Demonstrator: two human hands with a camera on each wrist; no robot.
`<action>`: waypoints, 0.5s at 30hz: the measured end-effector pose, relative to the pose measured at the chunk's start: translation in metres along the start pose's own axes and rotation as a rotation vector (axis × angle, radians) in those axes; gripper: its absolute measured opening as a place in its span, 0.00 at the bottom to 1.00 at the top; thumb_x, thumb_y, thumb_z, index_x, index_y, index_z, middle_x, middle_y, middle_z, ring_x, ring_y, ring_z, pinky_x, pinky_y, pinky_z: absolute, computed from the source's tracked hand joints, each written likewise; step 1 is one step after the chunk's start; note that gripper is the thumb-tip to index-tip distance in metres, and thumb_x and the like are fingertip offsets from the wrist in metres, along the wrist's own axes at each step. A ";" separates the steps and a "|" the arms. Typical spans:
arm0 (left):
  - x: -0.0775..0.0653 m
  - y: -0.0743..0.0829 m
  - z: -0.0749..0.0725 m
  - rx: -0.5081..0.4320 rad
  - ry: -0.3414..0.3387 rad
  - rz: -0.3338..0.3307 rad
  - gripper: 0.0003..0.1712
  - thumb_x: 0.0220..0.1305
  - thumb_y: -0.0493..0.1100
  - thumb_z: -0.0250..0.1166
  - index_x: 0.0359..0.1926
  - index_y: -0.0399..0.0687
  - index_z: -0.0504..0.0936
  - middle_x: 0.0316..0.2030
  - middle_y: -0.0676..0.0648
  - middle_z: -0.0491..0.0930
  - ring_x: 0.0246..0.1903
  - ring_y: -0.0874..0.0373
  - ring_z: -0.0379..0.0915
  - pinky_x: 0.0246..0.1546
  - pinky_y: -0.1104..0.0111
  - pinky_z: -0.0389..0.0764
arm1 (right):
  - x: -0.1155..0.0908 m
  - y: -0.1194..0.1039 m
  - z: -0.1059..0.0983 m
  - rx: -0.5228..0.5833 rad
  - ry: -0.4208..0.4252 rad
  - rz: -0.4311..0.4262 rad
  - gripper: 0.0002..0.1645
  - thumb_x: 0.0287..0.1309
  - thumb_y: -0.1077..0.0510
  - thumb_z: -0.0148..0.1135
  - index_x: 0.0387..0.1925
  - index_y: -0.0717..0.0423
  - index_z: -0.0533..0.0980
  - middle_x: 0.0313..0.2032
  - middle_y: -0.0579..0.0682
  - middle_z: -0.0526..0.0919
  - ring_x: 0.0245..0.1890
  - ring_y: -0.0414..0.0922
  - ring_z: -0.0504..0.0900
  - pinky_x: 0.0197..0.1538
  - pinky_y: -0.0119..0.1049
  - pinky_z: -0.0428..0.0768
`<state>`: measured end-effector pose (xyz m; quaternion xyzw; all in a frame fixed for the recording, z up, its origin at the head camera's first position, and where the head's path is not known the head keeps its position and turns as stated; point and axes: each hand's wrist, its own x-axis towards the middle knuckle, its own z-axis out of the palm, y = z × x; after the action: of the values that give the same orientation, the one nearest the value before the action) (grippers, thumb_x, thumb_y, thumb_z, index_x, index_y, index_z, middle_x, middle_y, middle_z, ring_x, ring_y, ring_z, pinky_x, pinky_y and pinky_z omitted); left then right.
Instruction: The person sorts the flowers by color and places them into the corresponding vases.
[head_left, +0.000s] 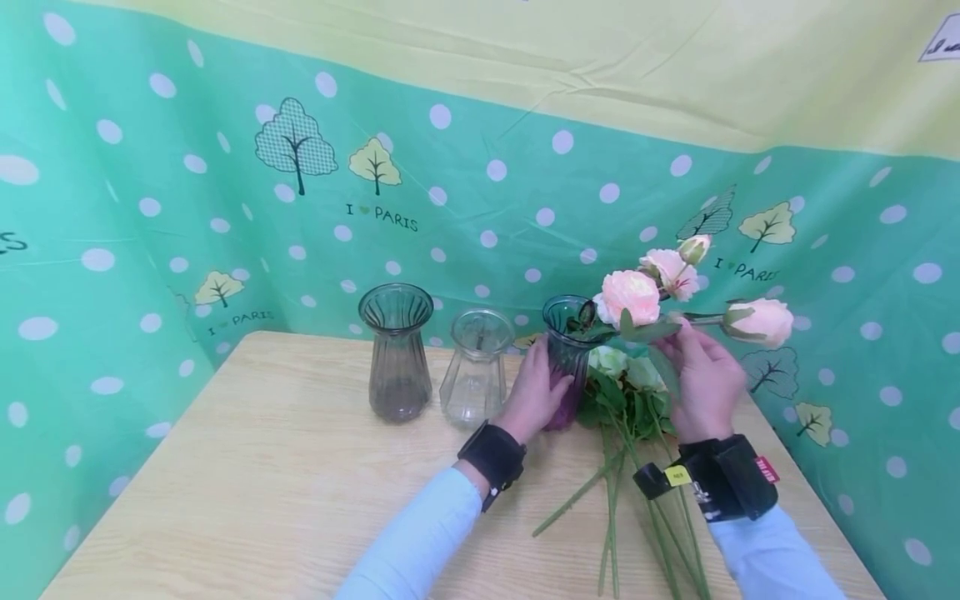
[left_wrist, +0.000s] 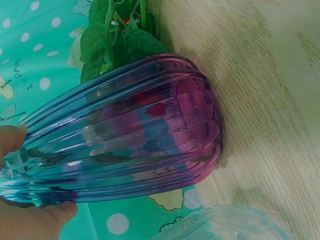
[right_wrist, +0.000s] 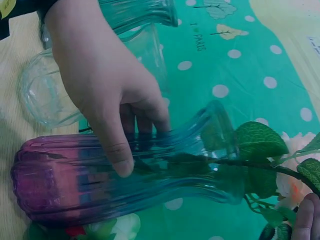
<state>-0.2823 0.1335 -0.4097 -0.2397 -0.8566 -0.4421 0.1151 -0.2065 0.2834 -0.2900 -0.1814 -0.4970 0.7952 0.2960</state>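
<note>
My left hand (head_left: pixel 534 392) grips a ribbed glass vase (left_wrist: pixel 135 130), blue-green at the flared mouth and purple at the base, which stands upright on the table. In the right wrist view, the left thumb and fingers go around its narrower part. My right hand (head_left: pixel 705 379) pinches the stem of an artificial pink rose spray (head_left: pixel 630 297) with several blooms and green leaves. The spray leans to the right of the vase. In the right wrist view, a dark stem (right_wrist: pixel 280 169) passes through the mouth, its lower part inside the glass.
A clear glass vase (head_left: pixel 474 383) stands just left of the gripped one, and a grey glass vase (head_left: pixel 400 375) farther left. Under my right hand lie pale artificial flowers (head_left: pixel 645 375), their green stems (head_left: pixel 611 517) reaching toward the front. A polka-dot curtain (head_left: pixel 465 242) hangs behind the table.
</note>
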 end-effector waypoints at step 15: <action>0.000 0.002 -0.002 -0.025 -0.025 -0.031 0.43 0.65 0.46 0.59 0.71 0.34 0.47 0.68 0.34 0.55 0.68 0.45 0.54 0.70 0.60 0.59 | 0.010 0.022 0.013 -0.066 0.009 -0.026 0.03 0.54 0.60 0.66 0.27 0.56 0.81 0.23 0.45 0.86 0.25 0.38 0.85 0.37 0.27 0.85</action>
<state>-0.2819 0.1327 -0.4073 -0.2333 -0.8561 -0.4514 0.0943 -0.2282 0.2734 -0.3037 -0.1882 -0.5238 0.7737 0.3027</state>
